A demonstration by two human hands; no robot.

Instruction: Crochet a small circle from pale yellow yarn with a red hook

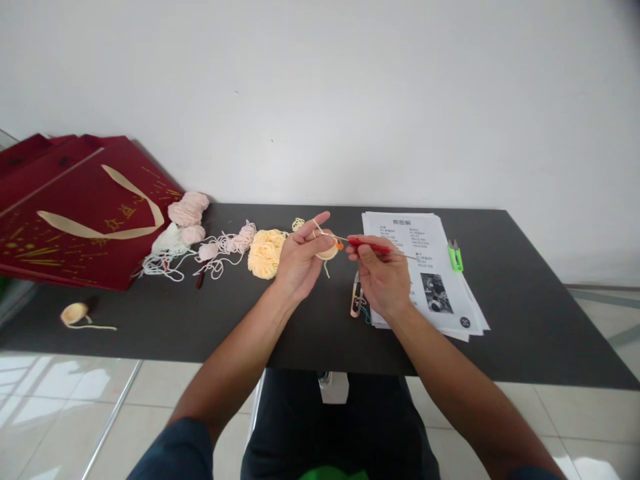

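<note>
My left hand (303, 257) pinches a small cream crochet piece (327, 251), and yarn runs over its raised index finger. An orange stitch marker (339, 245) hangs at the edge of that piece. In my right hand (384, 275) is a crochet hook (369, 245) with a red handle, its metal tip pointing left to the yarn at my left fingers. Whether the tip sits inside a stitch is too small to tell. Just left of my left hand lies a ball of yellow yarn (266, 253). A loose cream yarn tail (327, 269) dangles below the piece.
Printed sheets (405, 230) lie under and beyond my right hand, with green thread snips (455, 256) on their right edge. Another cutter-like tool (356, 297) lies nearer. Pink yarn (188, 209), white yarn (170, 241), red paper bags (80, 200) and a cream crocheted cup (74, 313) occupy the left.
</note>
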